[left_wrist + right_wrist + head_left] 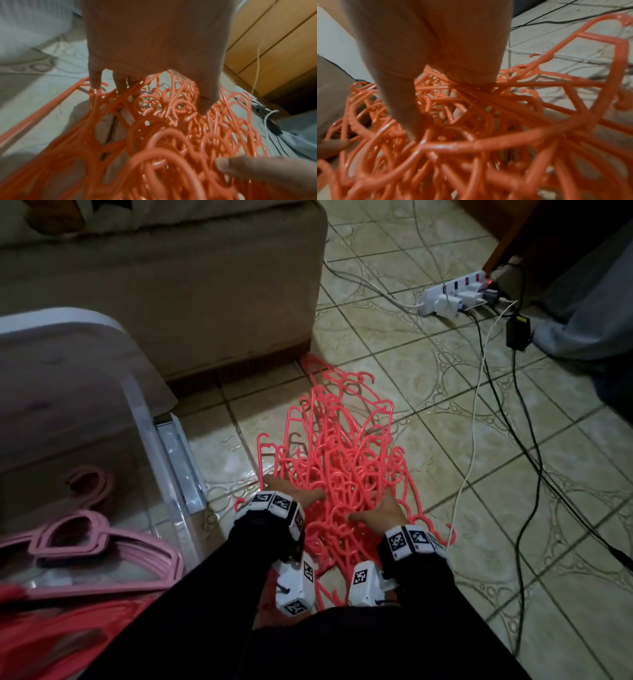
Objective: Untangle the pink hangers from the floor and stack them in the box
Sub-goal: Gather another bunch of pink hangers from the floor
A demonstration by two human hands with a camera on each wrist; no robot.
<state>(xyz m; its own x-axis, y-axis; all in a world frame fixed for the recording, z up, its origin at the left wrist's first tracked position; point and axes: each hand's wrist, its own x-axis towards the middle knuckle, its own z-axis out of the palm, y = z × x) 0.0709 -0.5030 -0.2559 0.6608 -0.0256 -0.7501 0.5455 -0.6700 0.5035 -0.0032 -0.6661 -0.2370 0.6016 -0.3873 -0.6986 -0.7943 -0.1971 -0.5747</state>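
Both your hands are buried in the hangers (337, 460) heaped on the floor right of the box (161, 453): left hand (291, 491) with fingers dug in, right hand (380, 508) clenched round a bundle. Pull hard and hooked neighbours may drag along, snap, or snag the white cable (471, 446) beside the heap.

pink hangers (339, 460): tangled heap on floor tiles | box (161, 440): clear plastic, left, few hangers inside

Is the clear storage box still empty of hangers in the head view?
No: a stack of pink hangers already lies inside the clear box at lower left.
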